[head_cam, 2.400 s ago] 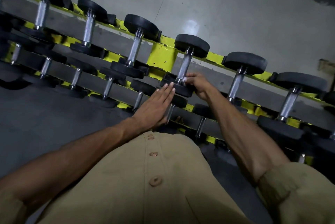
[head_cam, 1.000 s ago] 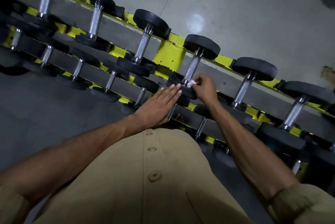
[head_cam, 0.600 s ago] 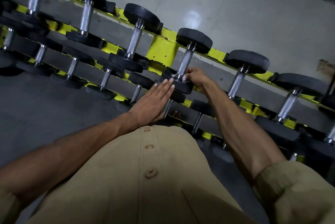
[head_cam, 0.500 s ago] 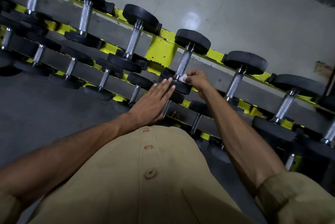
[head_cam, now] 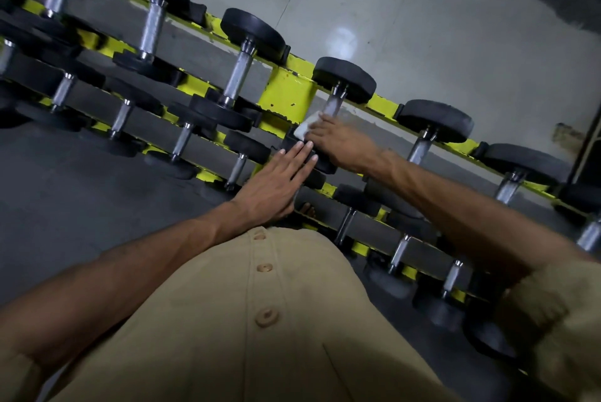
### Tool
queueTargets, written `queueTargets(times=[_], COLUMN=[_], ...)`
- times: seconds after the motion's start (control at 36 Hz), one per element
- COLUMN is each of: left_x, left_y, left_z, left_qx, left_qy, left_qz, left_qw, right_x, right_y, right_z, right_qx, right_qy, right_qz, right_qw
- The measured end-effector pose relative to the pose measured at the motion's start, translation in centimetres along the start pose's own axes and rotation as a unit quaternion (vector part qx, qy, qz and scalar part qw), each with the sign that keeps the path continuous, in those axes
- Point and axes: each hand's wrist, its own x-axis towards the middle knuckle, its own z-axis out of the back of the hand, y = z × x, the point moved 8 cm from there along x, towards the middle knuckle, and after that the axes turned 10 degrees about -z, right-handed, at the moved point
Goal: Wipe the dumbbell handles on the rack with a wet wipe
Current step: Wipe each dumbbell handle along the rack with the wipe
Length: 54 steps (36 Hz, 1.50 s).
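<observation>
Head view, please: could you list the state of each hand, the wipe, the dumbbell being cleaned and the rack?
Right hand: holds the wet wipe against the handle.
Wet wipe: crumpled, white, pressed to the handle's lower part.
Left hand: flat, fingers straight, resting on the dumbbell's near black head.
Dumbbell: seated in the rack, handle partly covered.
Rack: yellow, chipped paint, loaded with dumbbells.

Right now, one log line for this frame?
step: wiping handle | right hand: holds wet wipe on dumbbell handle | left hand: flat, fingers on near dumbbell head | rack: yellow
</observation>
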Motion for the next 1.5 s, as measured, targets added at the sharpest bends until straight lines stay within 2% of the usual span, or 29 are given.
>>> queueTargets(times=[0.08,0.19,0.25,0.36,0.42,0.53,0.67,0.75,0.83,0.94,1.06,1.17,1.28,1.39,1.44,1.5], left_x=[-0.1,-0.1,-0.1,-0.3,-0.4,-0.6,-0.7,-0.6,-0.7,-0.6,-0.8,-0.8,-0.8,-0.8,-0.8,-0.9], left_y=[0.2,0.3,0.3,0.3,0.3,0.5,0.6,0.6,0.5,0.4,0.5,0.5,0.5,0.4,0.4,0.5], left_z=[-0.1,-0.2,-0.3,-0.6,-0.6,-0.4,-0.4,-0.4,-0.3,0.0,0.2,0.3,0.4,0.6,0.5,0.5], left_qx=[0.000,0.002,0.005,0.010,0.011,0.005,0.005,0.000,-0.010,-0.012,-0.018,-0.020,-0.019,-0.026,-0.027,-0.022], left_qy=[0.000,-0.004,-0.005,-0.004,-0.002,-0.009,-0.013,-0.014,-0.013,-0.015,-0.007,-0.006,0.006,-0.001,0.002,0.005], left_qz=[-0.005,-0.001,0.002,-0.002,-0.003,-0.001,-0.001,-0.003,-0.002,-0.004,-0.004,-0.009,-0.009,-0.012,-0.010,-0.008], left_qw=[1.000,1.000,1.000,1.000,1.000,1.000,1.000,1.000,1.000,1.000,1.000,1.000,1.000,1.000,1.000,1.000], right_x=[0.0,1.9,2.6,2.4,3.4,4.4,2.4,1.9,1.3,0.1,-1.0,-0.9,-0.8,-1.6,-2.0,-1.9], right_y=[-0.5,-4.1,-3.2,1.8,1.0,-3.0,-1.0,-3.0,-2.6,-1.7,-1.5,-1.5,-2.1,-3.6,-4.1,-5.0], right_z=[0.9,3.9,3.9,2.4,3.2,4.5,1.3,2.6,2.5,1.4,1.1,0.8,1.8,0.9,0.5,-0.7], right_qx=[-0.080,-0.104,-0.101,-0.031,-0.058,-0.138,-0.180,-0.139,-0.086,0.020,0.134,0.279,0.368,0.425,0.435,0.470], right_qy=[0.028,0.011,0.011,0.112,0.125,0.080,0.072,0.046,0.014,-0.052,-0.115,-0.165,-0.252,-0.306,-0.321,-0.295], right_qz=[0.054,-0.036,-0.056,0.015,0.020,-0.080,-0.072,-0.153,-0.196,-0.286,-0.367,-0.435,-0.507,-0.614,-0.637,-0.650], right_qw=[0.995,0.994,0.993,0.993,0.990,0.984,0.978,0.977,0.977,0.957,0.913,0.840,0.737,0.590,0.550,0.518])
